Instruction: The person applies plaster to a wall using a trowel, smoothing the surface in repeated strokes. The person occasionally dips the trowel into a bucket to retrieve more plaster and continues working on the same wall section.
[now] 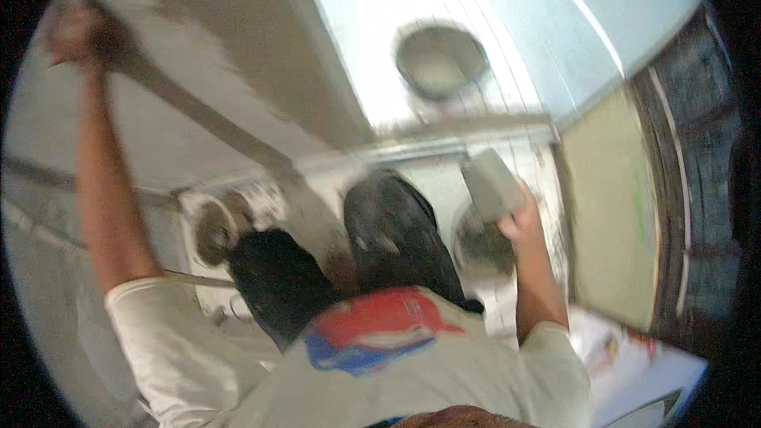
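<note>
Upper left: left hand (73, 33) blurry, can't tell grip | Right: right hand (519, 215) curled round flat grey board (489, 182) | Top: round bucket (434, 41)

Pale surface (361, 40), probably floor, blurred; round grey bucket (441, 63) on it.

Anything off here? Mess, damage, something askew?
Mostly mess: pale smudges on the dark trouser knee, and the brownish band at upper left has a ragged left edge, maybe uneven coating. Flat board in the right hand: no clear damage, but it's blurred.
</note>
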The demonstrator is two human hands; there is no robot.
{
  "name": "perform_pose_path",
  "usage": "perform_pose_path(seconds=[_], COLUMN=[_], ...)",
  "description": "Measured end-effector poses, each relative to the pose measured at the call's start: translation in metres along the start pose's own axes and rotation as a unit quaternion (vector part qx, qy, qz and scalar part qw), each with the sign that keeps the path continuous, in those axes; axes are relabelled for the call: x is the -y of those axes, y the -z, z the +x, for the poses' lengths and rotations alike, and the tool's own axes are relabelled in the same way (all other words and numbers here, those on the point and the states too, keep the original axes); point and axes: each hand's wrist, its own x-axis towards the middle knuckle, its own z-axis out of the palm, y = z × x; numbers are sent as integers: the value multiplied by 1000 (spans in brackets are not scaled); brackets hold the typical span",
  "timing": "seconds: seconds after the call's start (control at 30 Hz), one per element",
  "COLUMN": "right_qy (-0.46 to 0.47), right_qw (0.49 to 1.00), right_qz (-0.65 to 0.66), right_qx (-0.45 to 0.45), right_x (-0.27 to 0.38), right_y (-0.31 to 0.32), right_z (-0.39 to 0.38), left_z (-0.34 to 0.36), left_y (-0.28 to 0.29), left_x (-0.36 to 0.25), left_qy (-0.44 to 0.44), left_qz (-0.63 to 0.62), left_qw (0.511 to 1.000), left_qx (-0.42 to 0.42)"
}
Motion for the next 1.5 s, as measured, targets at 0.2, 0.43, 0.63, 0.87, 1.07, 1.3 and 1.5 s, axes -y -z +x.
perform_pose_path(seconds=[0.2, 0.43, 0.63, 0.87, 1.07, 1.3, 1.5], right_qy=[-44, 371, 352, 379, 366, 347, 386], right_qw=[852, 878, 866, 886, 859, 851, 864], right_qz=[522, 47, 17, 17, 26, 4, -3], right_qx=[13, -298, -356, -268, -357, -393, -324], right_x=[185, 298, 319, 327, 333, 341, 349], right_y=[-21, -98, -112, -134, -126, -123, -114], right_z=[227, 371, 412, 401, 426, 425, 439], left_z=[25, 34, 33, 31, 34, 33, 34], left_y=[37, 61, 61, 61, 64, 66, 66], left_x=[-103, -93, -95, -95, -98, -97, -99], left_qy=[65, 98, 96, 100, 103, 100, 106], left_qz=[-198, -193, -190, -189, -193, -169, -193], left_qw=[978, 976, 977, 976, 975, 980, 975], left_qx=[-4, 20, 23, 35, 39, 39, 41])
